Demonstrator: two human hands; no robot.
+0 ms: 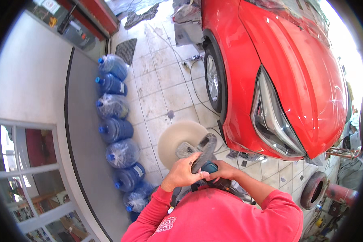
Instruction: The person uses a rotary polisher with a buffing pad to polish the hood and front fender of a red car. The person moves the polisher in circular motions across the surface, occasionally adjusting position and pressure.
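Red shirt cloth (pixel 222 213) bulged nearest the camera, and just beyond it both hands were occupied. The left hand (pixel 183 171) was closed round a dark curved piece (pixel 207 148); the right hand (pixel 225 170) seemed wrapped on a teal-and-black thing (pixel 209 167), its fingers partly hidden. Both items sat close together before the belly, near a pale round surface (pixel 168 139). A loosened hold might have dropped the piece onto the floor tiles (pixel 149 109), a careless step might have snagged the cable (pixel 192 80), and a swing rightward might have scratched the red car (pixel 294 92)
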